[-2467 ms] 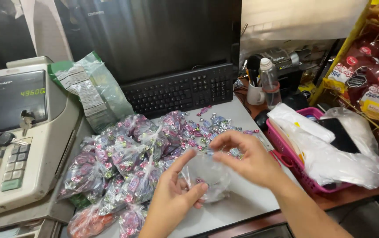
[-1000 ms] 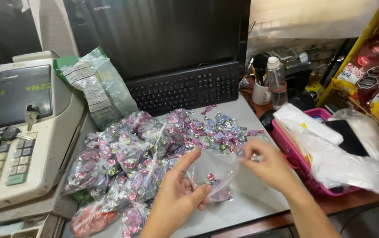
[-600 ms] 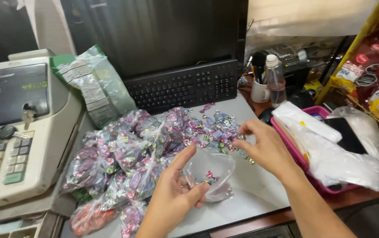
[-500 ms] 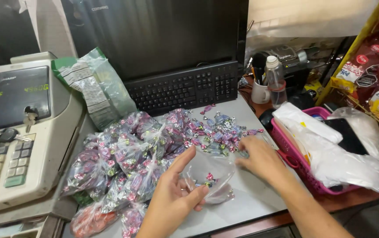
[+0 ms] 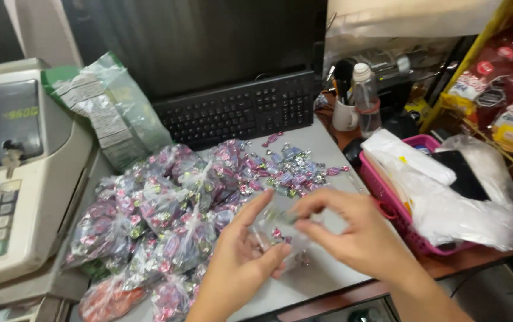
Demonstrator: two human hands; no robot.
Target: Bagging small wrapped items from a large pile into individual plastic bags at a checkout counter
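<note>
Fingers of the left hand (image 5: 238, 265) and right hand (image 5: 358, 235) pinch a small clear plastic bag (image 5: 277, 229) holding a few wrapped candies, just above the grey counter (image 5: 322, 271). Tied clear bags of purple-wrapped candies (image 5: 167, 220) lie beside; a green-and-clear printed package (image 5: 110, 113) leans behind them

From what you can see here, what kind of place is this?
Probably a small shop's checkout counter: a cash register on the left, shelves of packaged goods on the right, and tied bags of wrapped candies beside both hands.
</note>
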